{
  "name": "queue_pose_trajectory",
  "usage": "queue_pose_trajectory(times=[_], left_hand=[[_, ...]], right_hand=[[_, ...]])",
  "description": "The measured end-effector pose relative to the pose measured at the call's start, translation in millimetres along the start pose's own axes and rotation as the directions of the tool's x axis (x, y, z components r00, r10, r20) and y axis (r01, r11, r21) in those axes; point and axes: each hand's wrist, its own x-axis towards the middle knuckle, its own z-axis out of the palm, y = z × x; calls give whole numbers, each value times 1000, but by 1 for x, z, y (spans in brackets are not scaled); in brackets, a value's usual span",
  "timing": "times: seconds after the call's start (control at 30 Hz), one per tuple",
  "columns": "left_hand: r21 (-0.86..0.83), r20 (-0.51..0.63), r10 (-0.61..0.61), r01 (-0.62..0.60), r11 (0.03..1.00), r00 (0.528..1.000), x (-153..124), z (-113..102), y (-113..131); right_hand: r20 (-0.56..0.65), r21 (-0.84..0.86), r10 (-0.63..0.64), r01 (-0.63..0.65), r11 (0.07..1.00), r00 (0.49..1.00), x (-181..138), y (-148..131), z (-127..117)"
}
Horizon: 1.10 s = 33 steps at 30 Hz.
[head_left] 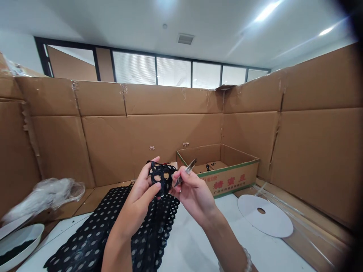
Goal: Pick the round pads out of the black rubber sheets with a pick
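Note:
My left hand (143, 190) is raised above the table and pinches the top edge of a black perforated rubber sheet (93, 234), lifting one end (160, 175) up. The rest of the sheet drapes down across the white table. My right hand (193, 189) is closed round a pair of metal tweezers (187, 170), whose tips touch the lifted edge of the sheet beside my left fingers.
An open cardboard box (227, 177) with small black rings inside stands behind my hands. A white disc with a centre hole (265, 216) lies at the right. A white bowl (17, 241) and a clear plastic bag (45, 194) sit at the left. Cardboard walls (170, 128) surround the table.

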Motion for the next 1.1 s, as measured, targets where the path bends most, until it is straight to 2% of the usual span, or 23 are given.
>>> queue_pose_trajectory(times=[0.1, 0.17, 0.23, 0.3, 0.33, 0.37, 0.43, 0.53, 0.6, 0.67, 0.73, 0.77, 0.83, 0.93, 0.97, 1.03, 1.1], left_hand=[[63, -18, -9, 11, 998, 1000, -5, 4, 4], [81, -80, 19, -13, 997, 997, -6, 8, 8], [84, -154, 68, -56, 995, 986, -6, 12, 10], [87, -216, 134, -117, 989, 967, -5, 15, 12], [90, -233, 158, -140, 986, 960, -5, 16, 13], [92, -240, 172, -154, 984, 955, -5, 17, 13], [79, -233, 184, -170, 982, 955, -6, 18, 14], [42, -218, 178, -173, 984, 960, -9, 20, 15], [29, -198, 170, -168, 985, 965, -11, 21, 16], [18, -174, 166, -165, 986, 971, -12, 23, 18], [17, -167, 168, -167, 986, 972, -13, 25, 20], [24, -173, 167, -165, 986, 971, -14, 27, 21], [43, -184, 159, -154, 987, 970, -15, 28, 22], [42, -153, 154, -150, 988, 976, -16, 28, 22], [39, -131, 152, -148, 988, 980, -16, 27, 21], [70, -99, 147, -141, 988, 984, -15, 25, 17], [174, -96, 152, -134, 976, 984, -13, 25, 12]], right_hand=[[-85, -53, -132, 128, 990, 988, -5, -9, 1], [-121, -196, -268, 241, 950, 956, -13, -15, 4], [-137, -391, -484, 402, 828, 864, -23, -16, 9], [-106, -550, -689, 535, 641, 717, -32, -13, 17], [-74, -591, -747, 574, 567, 661, -36, -10, 20], [-43, -606, -775, 600, 522, 631, -38, -6, 24], [4, -588, -774, 627, 510, 633, -40, 0, 28], [68, -517, -674, 604, 606, 735, -37, 4, 28], [132, -461, -606, 590, 662, 784, -34, 4, 25], [184, -416, -590, 606, 678, 786, -32, 4, 23], [205, -425, -625, 643, 637, 754, -31, 5, 20], [213, -454, -650, 663, 595, 729, -31, 6, 18], [260, -549, -705, 701, 454, 660, -32, 7, 15], [430, -674, -735, 728, 125, 525, -33, 4, 11], [504, -679, -727, 734, -1, 466, -31, 4, 10], [637, -628, -703, 741, -237, 315, -26, 4, 8], [702, -564, -688, 734, -378, 185, -18, 6, 4]])
